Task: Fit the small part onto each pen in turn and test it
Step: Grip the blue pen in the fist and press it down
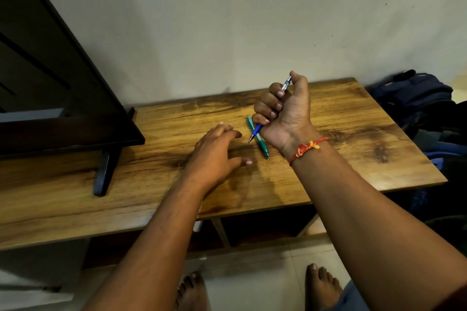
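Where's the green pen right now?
In the head view, the teal-green pen lies flat on the wooden table, right of centre. It sits just under the right hand, which grips the blue pen, and to the right of the left hand.

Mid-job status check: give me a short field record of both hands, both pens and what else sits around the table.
right hand: fist round the blue pen, thumb at its top end, raised above the table
blue pen: tilted, tip pointing down
left hand: fingers straight, low over the table, holding nothing
teal pen: lying on the table, below the right hand
surroundings: dark screen standing on the table at left, backpack beyond its right end
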